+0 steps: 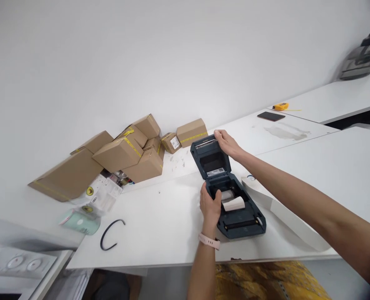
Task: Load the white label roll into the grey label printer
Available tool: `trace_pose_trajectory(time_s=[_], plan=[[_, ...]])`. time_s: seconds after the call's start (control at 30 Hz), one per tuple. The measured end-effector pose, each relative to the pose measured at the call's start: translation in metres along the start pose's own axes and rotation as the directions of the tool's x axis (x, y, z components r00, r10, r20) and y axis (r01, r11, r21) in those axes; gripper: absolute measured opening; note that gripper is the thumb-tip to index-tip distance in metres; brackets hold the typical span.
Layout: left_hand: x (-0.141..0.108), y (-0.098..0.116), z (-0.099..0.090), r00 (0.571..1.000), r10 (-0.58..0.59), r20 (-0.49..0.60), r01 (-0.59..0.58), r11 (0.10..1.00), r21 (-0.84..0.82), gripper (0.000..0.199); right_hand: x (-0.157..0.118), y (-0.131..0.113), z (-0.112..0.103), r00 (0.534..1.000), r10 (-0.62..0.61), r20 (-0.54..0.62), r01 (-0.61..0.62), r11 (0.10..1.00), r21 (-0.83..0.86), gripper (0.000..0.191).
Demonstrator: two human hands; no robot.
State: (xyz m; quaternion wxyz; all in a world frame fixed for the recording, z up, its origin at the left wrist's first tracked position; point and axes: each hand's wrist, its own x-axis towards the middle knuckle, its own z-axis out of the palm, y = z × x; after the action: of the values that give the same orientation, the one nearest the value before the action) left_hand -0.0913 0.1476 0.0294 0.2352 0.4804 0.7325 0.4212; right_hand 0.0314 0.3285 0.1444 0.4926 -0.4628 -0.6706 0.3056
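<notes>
A dark blue label printer (245,223) lies on the white table with its lid (211,156) swung up and back. Inside the base sits a small roll of white paper (234,203). My right hand (227,143) grips the upper right corner of the raised lid. Wrapped over the left side wall of the base is my left hand (210,204), its thumb inside near the roll; a pink band circles that wrist. A long white paper strip (292,218) curves over the table to the right of the printer, partly behind my right forearm.
Several cardboard boxes (119,154) are piled at the back left, beside plastic-wrapped packets (105,196). A black curved band (105,237) lies front left. Farther right are a dark phone (271,116), a yellow tape measure (281,106) and a blurred clear container (361,60).
</notes>
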Motion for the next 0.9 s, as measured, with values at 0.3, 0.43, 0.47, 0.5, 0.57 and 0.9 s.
trace_pose_trajectory(time_s=[0.3,0.43,0.47,0.5,0.57,0.9], plan=[[0.002,-0.001,0.006,0.999,0.041,-0.004,-0.041,0.997,0.067,0.060,-0.117,0.035,-0.028,0.960,-0.246,-0.133,0.239,0.969,-0.068,0.032],[0.001,0.002,0.003,0.998,0.066,0.015,-0.067,0.992,0.104,0.066,-0.136,0.053,-0.020,0.809,-0.338,0.480,0.452,0.880,-0.142,0.026],[0.000,0.003,0.001,0.997,0.076,0.023,-0.078,0.990,0.121,0.069,-0.135,0.054,-0.017,0.754,-0.340,0.562,0.500,0.852,-0.155,0.027],[0.000,0.004,0.000,0.996,0.085,0.033,-0.089,0.987,0.134,0.072,-0.132,0.053,-0.015,0.723,-0.338,0.603,0.528,0.832,-0.167,0.029],[-0.002,0.006,-0.002,0.994,0.096,0.051,-0.102,0.984,0.143,0.076,-0.122,0.047,-0.013,0.732,-0.336,0.593,0.532,0.826,-0.188,0.033],[-0.007,0.005,-0.003,0.991,0.118,0.058,-0.124,0.985,0.122,0.083,-0.068,0.007,-0.020,0.859,-0.304,0.412,0.367,0.926,-0.083,0.022]])
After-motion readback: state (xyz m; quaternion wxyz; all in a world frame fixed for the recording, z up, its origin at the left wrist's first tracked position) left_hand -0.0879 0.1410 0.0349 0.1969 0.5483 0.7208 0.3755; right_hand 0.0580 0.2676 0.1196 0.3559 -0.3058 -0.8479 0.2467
